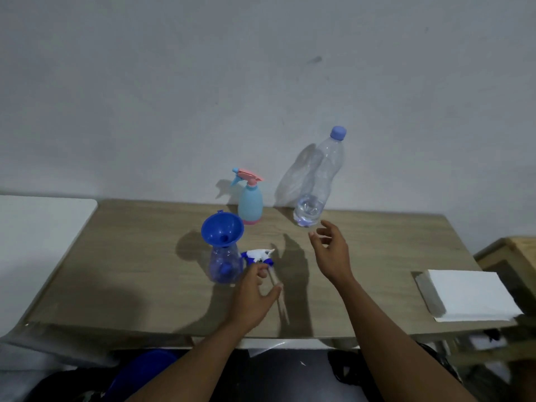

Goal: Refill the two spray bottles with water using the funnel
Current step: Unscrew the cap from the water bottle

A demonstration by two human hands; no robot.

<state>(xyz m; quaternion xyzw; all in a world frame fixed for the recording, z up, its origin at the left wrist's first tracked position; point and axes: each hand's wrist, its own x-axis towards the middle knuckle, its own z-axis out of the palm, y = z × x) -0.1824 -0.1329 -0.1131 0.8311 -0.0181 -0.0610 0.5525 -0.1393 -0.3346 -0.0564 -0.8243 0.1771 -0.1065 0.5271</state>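
A blue funnel sits in the neck of a clear blue spray bottle standing mid-table. Its white and blue spray head lies on the table just to the right, with its thin tube running toward me. My left hand hovers over that tube, fingertips by the spray head, thumb and fingers apart. A light blue spray bottle with a pink head on stands by the wall. A tall clear water bottle with its cap on holds a little water. My right hand is open just in front of it.
The wooden table stands against a plain wall. A white folded stack lies at its front right corner. A white surface adjoins the table on the left, and a wooden piece stands to the right.
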